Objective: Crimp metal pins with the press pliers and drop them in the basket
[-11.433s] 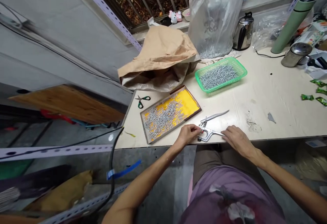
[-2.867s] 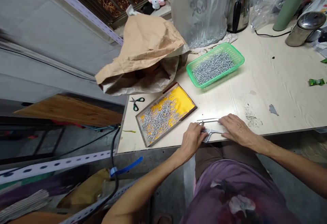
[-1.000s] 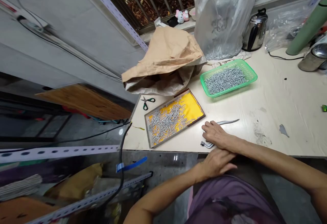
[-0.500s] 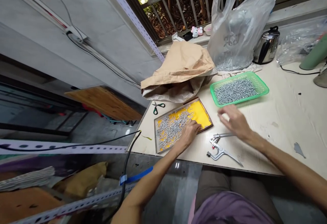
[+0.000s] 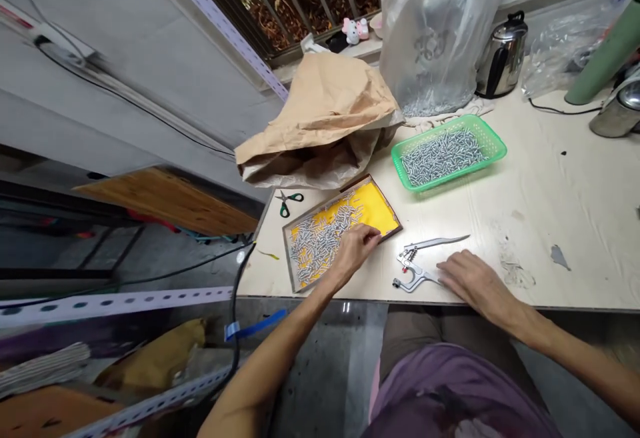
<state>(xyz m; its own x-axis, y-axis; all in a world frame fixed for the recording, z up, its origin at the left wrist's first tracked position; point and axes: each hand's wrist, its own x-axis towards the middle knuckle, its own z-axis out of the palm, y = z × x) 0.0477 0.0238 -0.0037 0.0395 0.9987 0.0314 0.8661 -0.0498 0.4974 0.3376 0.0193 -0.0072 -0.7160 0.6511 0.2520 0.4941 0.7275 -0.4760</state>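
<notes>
My left hand (image 5: 356, 249) is over the near right side of a shallow tray (image 5: 294, 266) with a yellow bottom. Its fingers are curled together in a pinch; what they hold, if anything, is hidden. Many small silvery metal pieces (image 5: 320, 241) are heaped in the tray's left part. My right hand (image 5: 475, 286) rests low near the table's front edge, fingers stretched out over one handle end of silver spring-loaded pliers (image 5: 417, 277). The pliers lie spread on the table, jaws to the left. Behind them, a green plastic basket (image 5: 500, 150) contains more small metal pieces.
Green-handled scissors (image 5: 285, 210) lie left of the tray. A crumpled brown paper bag (image 5: 330, 105) stands behind it. Further back are a white plastic bag (image 5: 435, 45) and a steel kettle (image 5: 503, 58). A grey scrap (image 5: 560, 257) lies at the right.
My right hand has come from near the green basket down toward me, onto the pliers' near handle, its fingers now straighter. My left hand stays at the tray. The camera view has shifted.
</notes>
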